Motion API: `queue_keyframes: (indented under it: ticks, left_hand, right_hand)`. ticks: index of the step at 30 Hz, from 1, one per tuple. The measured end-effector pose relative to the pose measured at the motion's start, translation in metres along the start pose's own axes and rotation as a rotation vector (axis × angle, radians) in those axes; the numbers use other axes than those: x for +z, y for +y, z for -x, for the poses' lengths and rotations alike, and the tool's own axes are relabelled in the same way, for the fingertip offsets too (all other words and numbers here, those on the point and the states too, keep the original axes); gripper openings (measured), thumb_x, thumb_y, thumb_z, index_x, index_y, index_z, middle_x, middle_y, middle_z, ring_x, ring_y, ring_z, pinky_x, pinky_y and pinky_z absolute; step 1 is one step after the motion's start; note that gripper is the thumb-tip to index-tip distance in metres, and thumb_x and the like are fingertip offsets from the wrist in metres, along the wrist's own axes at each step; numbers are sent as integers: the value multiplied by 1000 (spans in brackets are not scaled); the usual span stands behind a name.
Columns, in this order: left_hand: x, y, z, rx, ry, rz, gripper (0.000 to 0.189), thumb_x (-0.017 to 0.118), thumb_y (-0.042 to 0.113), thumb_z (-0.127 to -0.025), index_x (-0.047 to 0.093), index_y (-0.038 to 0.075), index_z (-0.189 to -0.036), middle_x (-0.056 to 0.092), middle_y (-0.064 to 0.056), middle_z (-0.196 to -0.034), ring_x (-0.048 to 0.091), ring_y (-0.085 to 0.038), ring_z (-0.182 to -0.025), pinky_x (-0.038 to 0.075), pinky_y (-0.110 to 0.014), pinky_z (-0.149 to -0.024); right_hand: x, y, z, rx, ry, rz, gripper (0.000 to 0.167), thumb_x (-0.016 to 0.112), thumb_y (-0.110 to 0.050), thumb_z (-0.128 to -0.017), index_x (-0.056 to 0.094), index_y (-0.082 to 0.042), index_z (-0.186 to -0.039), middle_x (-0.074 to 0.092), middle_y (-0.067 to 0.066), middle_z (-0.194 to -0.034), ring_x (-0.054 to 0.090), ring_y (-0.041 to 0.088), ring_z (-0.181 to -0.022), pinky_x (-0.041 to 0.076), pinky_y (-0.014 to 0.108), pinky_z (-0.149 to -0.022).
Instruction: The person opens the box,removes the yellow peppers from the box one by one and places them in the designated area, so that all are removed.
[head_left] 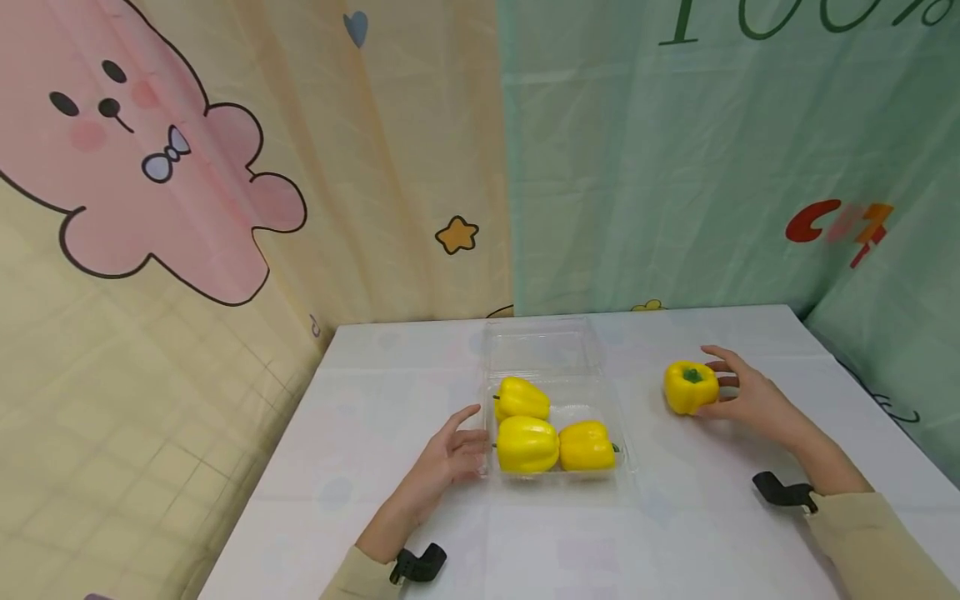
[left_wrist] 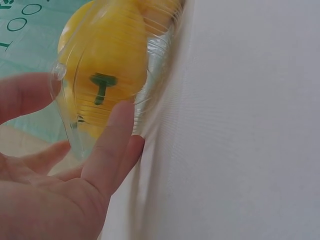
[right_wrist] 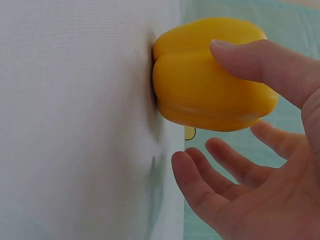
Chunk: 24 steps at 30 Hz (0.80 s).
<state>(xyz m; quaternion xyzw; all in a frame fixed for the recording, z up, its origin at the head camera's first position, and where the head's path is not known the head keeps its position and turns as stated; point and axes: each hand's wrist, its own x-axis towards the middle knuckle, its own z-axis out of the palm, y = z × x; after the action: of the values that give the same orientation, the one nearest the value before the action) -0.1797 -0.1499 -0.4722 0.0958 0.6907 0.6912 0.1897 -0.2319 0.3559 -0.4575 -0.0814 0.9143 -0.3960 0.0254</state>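
Observation:
A clear hinged plastic box sits on the table with its lid laid back. Inside are three yellow bell peppers, one with its green stem toward the left wrist view. My left hand rests at the box's left side, its fingers loosely bent and touching the clear wall. To the right, another yellow bell pepper stands on the table, stem up. Beside it is my right hand. In the right wrist view the thumb lies against the pepper, while the other fingers are spread apart from it.
The white-covered table reaches back to a printed curtain on the left and a green one on the right. Both wrists wear black camera mounts.

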Motion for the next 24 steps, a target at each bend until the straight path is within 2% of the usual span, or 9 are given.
queue_keyframes:
  ticks: [12,24]
  left_hand:
    - [4,1,-1,4,28,14,77,65,6,-92,30,20,-159,45,-21,-149,48,-35,-134,54,-37,-92]
    - [7,1,2,10,43,23,75,63,5,-93,31,21,-159,44,-21,-150,47,-36,-135,54,-35,-92]
  right_hand:
    - [-17,-16,3,-26,12,87,109,86,-30,-81,15,-9,-160,33,35,-147,42,55,-125,45,66,-95]
    - [-31,-38,7,-32,24,110,106,84,-29,-84,14,-8,-161,31,36,-149,39,55,-126,44,68,-95]
